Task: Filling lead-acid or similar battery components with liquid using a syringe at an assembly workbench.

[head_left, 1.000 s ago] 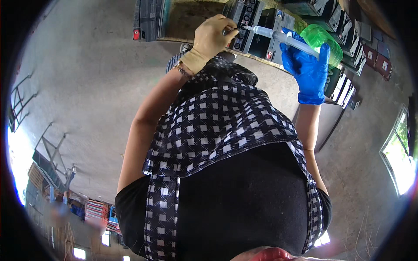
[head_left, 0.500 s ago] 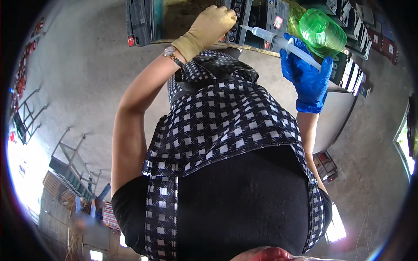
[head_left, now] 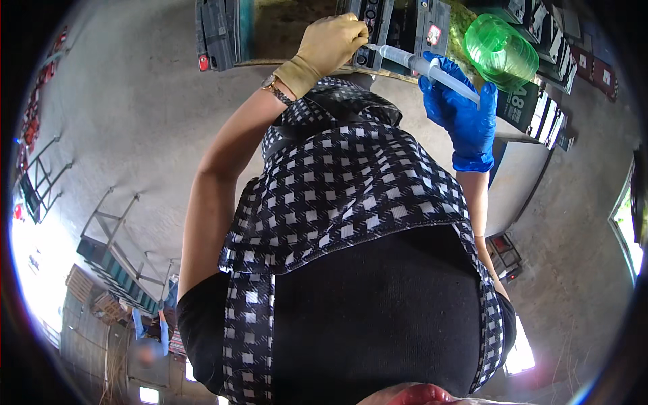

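My right hand point(head_left: 462, 118), in a blue glove, is wrapped round a large clear plastic syringe point(head_left: 396, 55), its plunger drawn well out. The syringe slants up to the left, with its tip close by the fingertips of my left hand point(head_left: 329, 46). That hand wears a cream glove, and its fingers are pinched together over a dark battery case point(head_left: 370, 15) with a row of round openings. Whatever the pinch holds, if anything, is hidden. Right of the syringe stands a translucent green plastic container point(head_left: 501, 50) with liquid in it.
More dark battery cases stand along the bench, one at the left point(head_left: 214, 34). Black boxes point(head_left: 520, 104) sit beside the green container. Metal frame racks point(head_left: 121, 256) stand on the concrete floor at the left, with another person point(head_left: 152, 337) near them.
My right hand has moved slightly left with the syringe, bringing its tip up to my left fingertips. My left hand has shifted a little right and down. The person in the background has moved.
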A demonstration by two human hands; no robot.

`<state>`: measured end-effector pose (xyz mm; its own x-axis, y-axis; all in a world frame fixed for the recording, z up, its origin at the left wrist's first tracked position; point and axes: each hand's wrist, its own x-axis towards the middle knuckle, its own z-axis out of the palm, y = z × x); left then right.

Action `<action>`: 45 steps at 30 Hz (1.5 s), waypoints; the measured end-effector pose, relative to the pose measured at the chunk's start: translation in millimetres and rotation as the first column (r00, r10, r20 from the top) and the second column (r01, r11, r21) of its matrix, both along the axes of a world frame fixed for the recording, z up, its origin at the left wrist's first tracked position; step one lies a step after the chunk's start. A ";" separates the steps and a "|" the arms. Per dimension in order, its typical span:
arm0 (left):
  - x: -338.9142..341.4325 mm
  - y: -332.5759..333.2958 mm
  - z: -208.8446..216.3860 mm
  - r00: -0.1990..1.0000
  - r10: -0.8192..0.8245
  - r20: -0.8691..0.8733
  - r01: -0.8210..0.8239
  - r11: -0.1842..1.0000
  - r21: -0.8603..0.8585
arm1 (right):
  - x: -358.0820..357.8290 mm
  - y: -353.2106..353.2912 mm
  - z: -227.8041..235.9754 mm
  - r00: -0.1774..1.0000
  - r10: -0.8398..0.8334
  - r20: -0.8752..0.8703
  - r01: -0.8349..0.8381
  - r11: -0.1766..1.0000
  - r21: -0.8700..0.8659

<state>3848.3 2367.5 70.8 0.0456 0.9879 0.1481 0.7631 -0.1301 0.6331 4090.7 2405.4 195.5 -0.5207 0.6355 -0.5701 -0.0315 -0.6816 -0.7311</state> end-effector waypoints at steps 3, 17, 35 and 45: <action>0.9 -7.3 2.6 0.982 0.078 0.170 -0.074 0.997 -0.034 | -3.2 5.4 -1.9 0.999 0.030 0.012 -0.030 1.000 0.002; 16.7 -40.5 -8.0 0.994 0.069 0.087 -0.078 0.991 0.107 | -16.3 22.5 -2.7 0.990 -0.107 0.091 0.119 0.984 -0.134; 31.1 -27.5 -10.7 0.972 0.188 0.139 -0.177 0.980 -0.088 | 4.7 3.7 -1.8 0.996 -0.065 0.068 0.065 0.998 -0.004; 33.4 -21.7 -8.3 0.968 0.200 0.149 -0.188 0.978 -0.092 | 23.3 0.3 -26.8 1.000 0.003 0.004 -0.003 0.993 -0.115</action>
<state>3881.8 2345.9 62.5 -0.1659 0.9842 0.0617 0.6595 0.0643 0.7489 4114.0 2405.7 168.7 -0.5204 0.5639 -0.6412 -0.0266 -0.7612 -0.6479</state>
